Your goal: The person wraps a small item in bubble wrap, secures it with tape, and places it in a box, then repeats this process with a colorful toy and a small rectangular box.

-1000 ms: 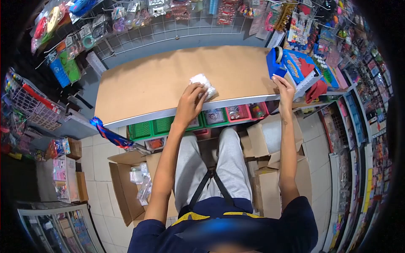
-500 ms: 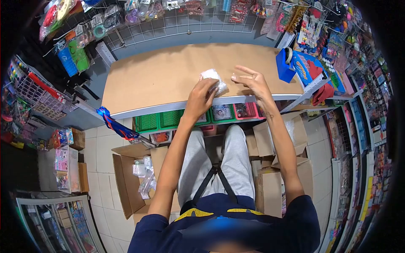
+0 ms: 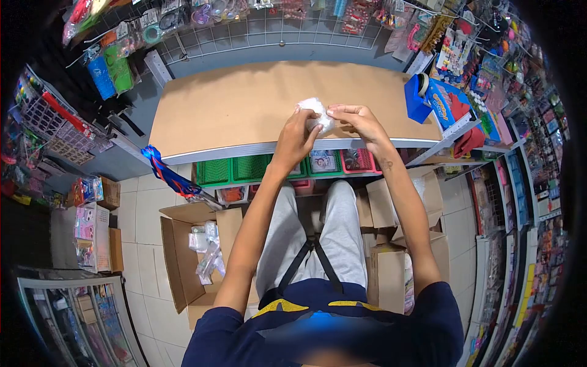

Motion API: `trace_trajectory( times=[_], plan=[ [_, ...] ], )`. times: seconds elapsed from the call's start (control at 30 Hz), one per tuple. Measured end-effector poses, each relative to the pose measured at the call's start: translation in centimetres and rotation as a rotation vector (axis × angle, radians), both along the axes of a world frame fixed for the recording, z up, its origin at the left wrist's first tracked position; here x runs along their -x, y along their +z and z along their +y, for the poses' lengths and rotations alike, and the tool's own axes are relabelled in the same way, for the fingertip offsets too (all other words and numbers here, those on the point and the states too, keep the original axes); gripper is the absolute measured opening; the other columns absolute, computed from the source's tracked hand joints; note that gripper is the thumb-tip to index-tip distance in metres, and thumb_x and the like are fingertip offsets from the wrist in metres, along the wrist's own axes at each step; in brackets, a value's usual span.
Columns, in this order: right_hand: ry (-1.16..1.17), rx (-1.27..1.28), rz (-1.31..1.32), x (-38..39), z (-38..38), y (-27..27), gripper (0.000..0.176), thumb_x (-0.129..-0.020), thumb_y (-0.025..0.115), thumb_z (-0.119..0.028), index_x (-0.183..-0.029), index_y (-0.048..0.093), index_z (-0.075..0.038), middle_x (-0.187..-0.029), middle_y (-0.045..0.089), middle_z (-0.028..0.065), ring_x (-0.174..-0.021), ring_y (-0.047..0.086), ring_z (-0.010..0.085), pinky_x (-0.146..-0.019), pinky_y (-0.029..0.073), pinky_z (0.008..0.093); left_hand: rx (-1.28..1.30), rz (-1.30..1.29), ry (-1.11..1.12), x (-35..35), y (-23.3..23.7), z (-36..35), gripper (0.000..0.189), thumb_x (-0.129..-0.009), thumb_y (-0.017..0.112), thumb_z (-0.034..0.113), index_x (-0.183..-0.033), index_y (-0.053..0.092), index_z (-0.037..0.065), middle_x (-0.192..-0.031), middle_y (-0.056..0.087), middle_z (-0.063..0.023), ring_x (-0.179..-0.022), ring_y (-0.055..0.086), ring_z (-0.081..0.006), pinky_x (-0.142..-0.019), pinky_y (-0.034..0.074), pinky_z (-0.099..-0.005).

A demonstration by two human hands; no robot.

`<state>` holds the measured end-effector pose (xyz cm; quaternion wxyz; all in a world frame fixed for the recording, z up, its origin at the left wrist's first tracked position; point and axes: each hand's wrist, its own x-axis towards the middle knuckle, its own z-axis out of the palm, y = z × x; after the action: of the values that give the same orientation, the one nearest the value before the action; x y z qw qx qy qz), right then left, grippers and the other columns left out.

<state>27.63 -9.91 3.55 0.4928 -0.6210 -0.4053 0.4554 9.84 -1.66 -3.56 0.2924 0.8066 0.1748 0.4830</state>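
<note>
A small white packet in what looks like bubble wrap (image 3: 323, 122) is held up over the front part of the brown tabletop (image 3: 226, 110). My left hand (image 3: 297, 133) grips it from the left, thumb below and fingers across its face. On the other side, my right hand (image 3: 362, 125) has its thumb and forefinger pinched together at the packet's upper right edge. Whether a bit of tape or wrapping sits in that pinch is too small to make out.
A blue tape dispenser (image 3: 417, 101) stands at the table's right end beside a blue box (image 3: 445, 101). Green baskets (image 3: 214, 172) and a pink basket (image 3: 358, 160) sit below. An open carton (image 3: 174, 257) with wrapped packets lies by my left leg; more cartons (image 3: 391, 272) stand right.
My right hand has moved left to the packet, and its spread fingers have closed into a pinch at the edge. The left hand keeps its hold, with the packet turned slightly.
</note>
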Motion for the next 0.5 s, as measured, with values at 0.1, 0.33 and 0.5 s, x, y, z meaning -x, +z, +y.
trace_trajectory(
  times=[0.1, 0.33, 0.5],
  plan=[
    [0.015, 0.009, -0.063, 0.0, 0.5, -0.9, 0.026, -0.086, 0.078, -0.023, -0.104, 0.075, -0.004, -0.089, 0.068, -0.0023, -0.072, 0.055, 0.0040, -0.066, 0.043, 0.0204, 0.072, -0.023, -0.027, -0.1, -0.3, 0.2, 0.031, -0.088, 0.071, 0.012, -0.107, 0.050, 0.001, -0.097, 0.063, -0.0216, -0.095, 0.063, -0.0409, -0.083, 0.049, -0.0467],
    [0.013, -0.117, -0.122, 0.1, 1.3, -2.9, 0.023, -0.083, 0.081, -0.016, -0.100, 0.076, -0.002, -0.090, 0.072, 0.0033, -0.078, 0.061, 0.0073, -0.068, 0.046, 0.0212, 0.128, 0.024, -0.039, 0.1, -0.5, 0.4, 0.035, -0.091, 0.072, 0.013, -0.114, 0.049, 0.001, -0.104, 0.067, -0.0221, -0.098, 0.067, -0.0406, -0.083, 0.052, -0.0431],
    [0.022, -0.383, -0.281, 0.1, 1.7, -4.1, 0.021, -0.082, 0.081, -0.015, -0.095, 0.076, 0.001, -0.101, 0.070, 0.0076, -0.087, 0.064, 0.0139, -0.077, 0.050, 0.0264, 0.081, -0.063, -0.050, 0.0, -0.3, 0.2, 0.032, -0.090, 0.070, 0.011, -0.108, 0.046, 0.001, -0.090, 0.062, -0.0210, -0.076, 0.063, -0.0377, -0.067, 0.048, -0.0438]
  ],
)
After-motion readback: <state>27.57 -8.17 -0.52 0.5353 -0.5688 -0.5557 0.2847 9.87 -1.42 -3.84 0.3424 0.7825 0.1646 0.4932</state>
